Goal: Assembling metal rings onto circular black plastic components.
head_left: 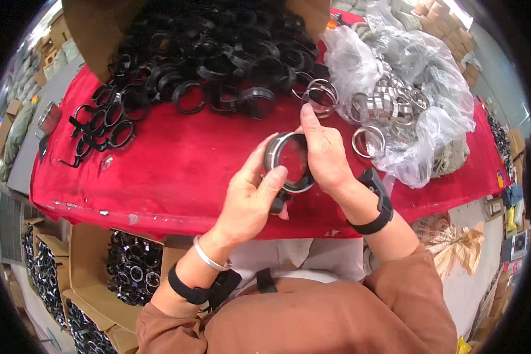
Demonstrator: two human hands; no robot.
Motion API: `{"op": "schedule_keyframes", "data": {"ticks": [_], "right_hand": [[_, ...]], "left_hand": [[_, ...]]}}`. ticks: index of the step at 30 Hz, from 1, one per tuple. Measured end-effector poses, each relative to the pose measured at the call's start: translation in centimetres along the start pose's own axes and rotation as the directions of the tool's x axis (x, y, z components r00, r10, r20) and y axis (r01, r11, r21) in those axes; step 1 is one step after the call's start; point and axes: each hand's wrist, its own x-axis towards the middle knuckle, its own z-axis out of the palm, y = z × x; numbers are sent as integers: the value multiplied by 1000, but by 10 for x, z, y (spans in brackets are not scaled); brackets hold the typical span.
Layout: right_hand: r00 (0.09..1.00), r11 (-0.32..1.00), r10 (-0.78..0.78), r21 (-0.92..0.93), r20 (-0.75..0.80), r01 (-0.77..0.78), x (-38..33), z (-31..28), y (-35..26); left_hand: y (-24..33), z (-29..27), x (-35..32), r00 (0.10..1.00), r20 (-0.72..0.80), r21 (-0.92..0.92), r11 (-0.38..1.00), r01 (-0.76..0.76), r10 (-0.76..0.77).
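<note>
- Red cloth (189, 147): soft woven cover over the table, creased and scuffed toward its near edge.
- Heap of black rings (218, 65): smooth, dark, probably plastic hoops, tangled together.
- Clear bag (448, 112): thin, crinkled film spread around shiny metal rings (389, 106).
- Left hand (248, 203): closed on the lower-left rim of the held ring, thumb in front.
- Right hand (327, 156): against the ring's right side, thumb raised; its fingers are hidden behind, so I cannot tell whether they grip.
- Held ring (272, 154): above the cloth between both hands, black with a bright metallic edge; likely light, fairly stiff and slick, best taken by opposite sides of the rim.
- Black tab (278, 205): small rounded piece below the ring, a poorer place to hold.
</note>
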Motion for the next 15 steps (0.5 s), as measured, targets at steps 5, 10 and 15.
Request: {"op": "schedule_keyframes", "data": {"ticks": [5, 10, 15], "right_hand": [[999, 996, -27, 83, 25, 25, 0, 26, 0], [948, 961, -257, -56, 187, 271, 1, 53, -12], [804, 789, -512, -203, 304, 580, -7, 41, -31]], "left_hand": [[-1, -24, -13, 998, 61, -50, 998, 23, -20], [12, -46, -19, 977, 90, 15, 981, 194, -195], [14, -60, -16, 995, -11, 0, 995, 101, -101]]}}
